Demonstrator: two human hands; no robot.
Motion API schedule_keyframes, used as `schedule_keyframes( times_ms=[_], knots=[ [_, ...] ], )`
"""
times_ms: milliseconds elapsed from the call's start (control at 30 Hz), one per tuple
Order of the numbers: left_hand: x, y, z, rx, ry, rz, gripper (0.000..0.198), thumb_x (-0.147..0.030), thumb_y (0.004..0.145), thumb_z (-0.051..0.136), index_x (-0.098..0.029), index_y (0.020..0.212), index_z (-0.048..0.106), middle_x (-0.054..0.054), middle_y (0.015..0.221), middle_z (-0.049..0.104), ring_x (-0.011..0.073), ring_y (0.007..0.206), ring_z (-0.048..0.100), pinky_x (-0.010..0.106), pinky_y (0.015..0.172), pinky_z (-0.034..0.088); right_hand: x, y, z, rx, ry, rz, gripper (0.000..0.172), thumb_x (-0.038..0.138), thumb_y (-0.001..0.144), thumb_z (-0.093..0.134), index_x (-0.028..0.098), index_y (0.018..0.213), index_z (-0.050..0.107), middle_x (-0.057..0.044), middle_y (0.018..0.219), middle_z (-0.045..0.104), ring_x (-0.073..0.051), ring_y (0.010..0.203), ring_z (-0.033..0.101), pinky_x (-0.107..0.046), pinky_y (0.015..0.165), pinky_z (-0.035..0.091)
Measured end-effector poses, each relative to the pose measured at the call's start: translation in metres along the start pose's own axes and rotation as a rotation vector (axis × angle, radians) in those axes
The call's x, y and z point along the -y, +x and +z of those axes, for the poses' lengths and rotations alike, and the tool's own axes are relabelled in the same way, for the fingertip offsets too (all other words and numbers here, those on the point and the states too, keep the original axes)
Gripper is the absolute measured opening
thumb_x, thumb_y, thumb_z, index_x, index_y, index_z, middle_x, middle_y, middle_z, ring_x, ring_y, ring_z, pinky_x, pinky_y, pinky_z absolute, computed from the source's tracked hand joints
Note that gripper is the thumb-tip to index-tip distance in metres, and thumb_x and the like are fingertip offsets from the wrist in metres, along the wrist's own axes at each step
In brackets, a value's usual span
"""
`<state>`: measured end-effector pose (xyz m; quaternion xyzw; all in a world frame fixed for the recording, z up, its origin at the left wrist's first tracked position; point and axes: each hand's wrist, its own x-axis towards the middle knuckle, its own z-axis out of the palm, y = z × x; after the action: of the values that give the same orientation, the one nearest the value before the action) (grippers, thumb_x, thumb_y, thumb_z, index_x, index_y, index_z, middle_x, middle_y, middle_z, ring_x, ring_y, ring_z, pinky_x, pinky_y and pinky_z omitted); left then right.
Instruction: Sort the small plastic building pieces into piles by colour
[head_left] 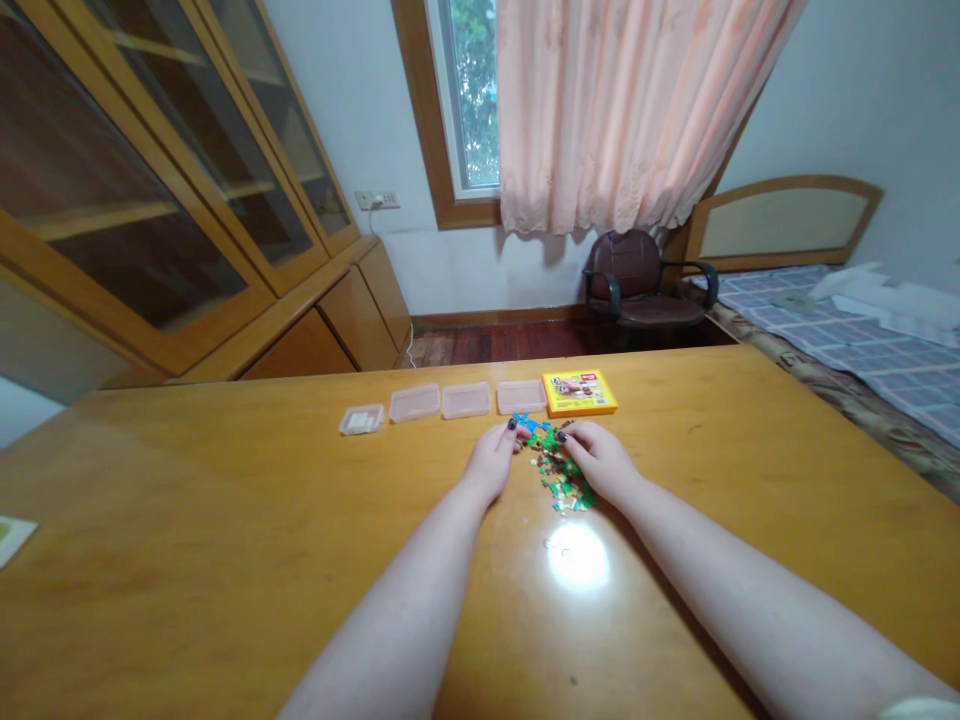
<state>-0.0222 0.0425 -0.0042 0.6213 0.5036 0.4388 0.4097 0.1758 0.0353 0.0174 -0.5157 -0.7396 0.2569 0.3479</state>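
Observation:
A small heap of green, blue and brown jigsaw pieces (559,470) lies on the wooden table (225,520). My left hand (493,460) rests at the heap's left edge, fingers curled, its fingertips pinching at blue pieces near the top. My right hand (598,458) sits at the heap's right edge, fingers curled onto the pieces. What each hand grips, if anything, is too small to make out. Just beyond the heap lies a yellow puzzle box (580,392).
A row of three clear plastic lids or trays (465,400) and a smaller clear container (361,419) lies left of the yellow box. A glass-door cabinet (150,200) stands left, a dark chair (637,280) and a bed (862,340) behind. A paper's corner (11,538) shows at far left.

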Motion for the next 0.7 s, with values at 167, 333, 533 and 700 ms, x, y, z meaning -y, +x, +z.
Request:
schedule_keyframes(
  times_ms=[167, 333, 533, 700],
  knots=[
    [0.001, 0.001, 0.001, 0.005, -0.022, -0.016, 0.044, -0.045, 0.088, 0.032, -0.015, 0.085, 0.064, 0.006, 0.085, 0.065, 0.0153, 0.075, 0.055, 0.029, 0.074, 0.045, -0.016, 0.008, -0.02, 0.057, 0.122, 0.08, 0.03, 0.038, 0.086, 0.044, 0.017, 0.088, 0.065, -0.004, 0.082, 0.067, -0.019, 0.079, 0.06, -0.029, 0.071, 0.045],
    [-0.002, 0.0, 0.0, 0.003, -0.029, -0.014, 0.044, -0.046, 0.087, 0.033, -0.015, 0.085, 0.064, 0.006, 0.084, 0.065, 0.0153, 0.074, 0.055, 0.03, 0.075, 0.045, -0.018, 0.009, -0.027, 0.155, -0.053, 0.021, 0.027, 0.033, 0.087, 0.043, 0.018, 0.09, 0.065, -0.005, 0.086, 0.067, -0.019, 0.079, 0.059, -0.028, 0.071, 0.043],
    [-0.002, 0.0, 0.001, 0.004, -0.041, -0.01, 0.046, -0.048, 0.087, 0.031, -0.015, 0.084, 0.063, 0.006, 0.086, 0.066, 0.0151, 0.074, 0.056, 0.029, 0.074, 0.045, -0.009, 0.007, -0.019, 0.158, -0.226, -0.067, 0.029, 0.03, 0.088, 0.039, 0.017, 0.083, 0.064, -0.006, 0.082, 0.065, -0.019, 0.076, 0.057, -0.027, 0.068, 0.04],
    [-0.002, 0.0, 0.0, -0.017, -0.011, -0.025, 0.042, -0.045, 0.087, 0.034, -0.015, 0.087, 0.063, 0.005, 0.084, 0.064, 0.0145, 0.074, 0.055, 0.028, 0.074, 0.046, -0.016, 0.01, -0.021, 0.07, -0.243, -0.027, 0.026, 0.028, 0.087, 0.042, 0.016, 0.085, 0.064, -0.007, 0.084, 0.065, -0.018, 0.078, 0.057, -0.028, 0.07, 0.042]
  ],
)
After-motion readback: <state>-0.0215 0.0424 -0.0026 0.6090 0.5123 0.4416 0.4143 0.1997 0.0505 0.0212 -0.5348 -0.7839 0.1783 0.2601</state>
